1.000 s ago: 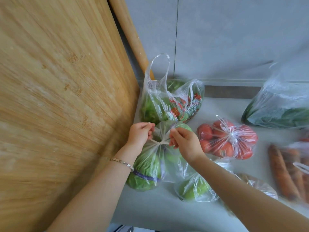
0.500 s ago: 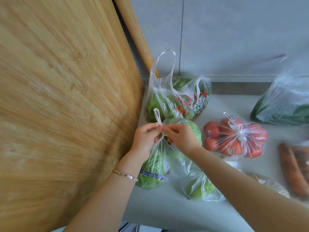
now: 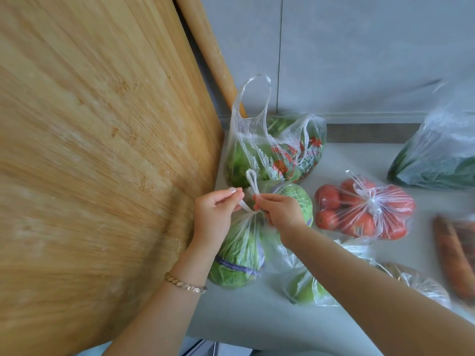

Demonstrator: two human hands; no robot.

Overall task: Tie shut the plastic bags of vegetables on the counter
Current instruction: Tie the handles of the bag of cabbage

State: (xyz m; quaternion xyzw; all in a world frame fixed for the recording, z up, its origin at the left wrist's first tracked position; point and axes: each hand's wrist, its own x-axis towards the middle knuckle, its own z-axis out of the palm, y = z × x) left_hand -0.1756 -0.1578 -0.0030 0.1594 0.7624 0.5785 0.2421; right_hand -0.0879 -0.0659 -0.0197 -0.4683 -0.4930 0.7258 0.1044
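A clear plastic bag of green lettuce (image 3: 239, 255) lies on the pale counter (image 3: 252, 312) beside the cutting board. My left hand (image 3: 214, 214) pinches one twisted handle strand of this bag above its gathered neck. My right hand (image 3: 279, 211) pinches the other strand, whose loop (image 3: 252, 179) sticks up between the hands. Behind it stands an open bag of leafy greens (image 3: 272, 150) with red print, its handles up. A knotted bag of tomatoes (image 3: 365, 209) lies to the right.
A big wooden cutting board (image 3: 102, 163) leans at the left, a wooden rolling pin (image 3: 210, 52) behind it. More bags lie around: green fruit (image 3: 305, 289) under my right forearm, dark greens (image 3: 437, 160) far right, carrots (image 3: 455, 255) at the right edge.
The hands went from pulling the lettuce bag's neck tight to working the handle strands above it. A loop now stands up between them. The camera shifted slightly.
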